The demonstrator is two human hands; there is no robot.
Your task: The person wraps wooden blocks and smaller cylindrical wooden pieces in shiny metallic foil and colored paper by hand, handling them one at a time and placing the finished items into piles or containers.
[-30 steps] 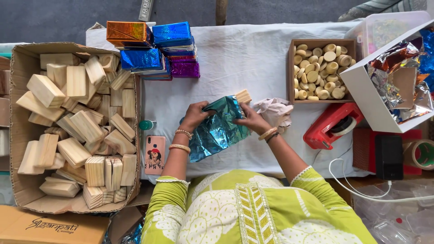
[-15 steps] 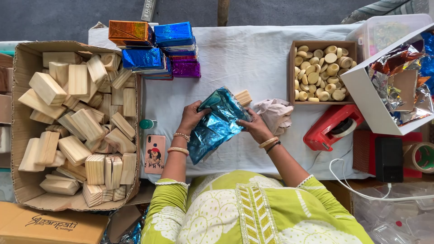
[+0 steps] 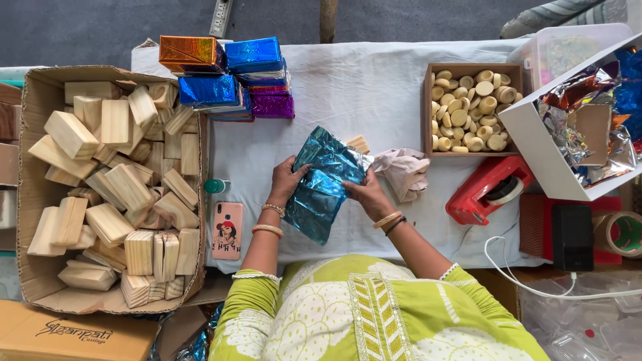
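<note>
Both hands are folding teal foil around a block on the white cloth.

We're seeing the left hand [image 3: 286,180] gripping the foil [image 3: 326,183] from its left edge, fingers curled and pinching the sheet, while the right hand [image 3: 366,194] is pressing on the right side, fingers close together. A block [image 3: 358,144] corner is poking out just behind. Beside the right hand a crumpled cloth [image 3: 404,172] is lying, a red tape dispenser [image 3: 488,189] further out, wrapped blocks [image 3: 227,77] up top, a box of wooden blocks [image 3: 110,180] far left.

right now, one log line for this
left hand | right hand | both grip teal foil sheet | wooden block under
</note>
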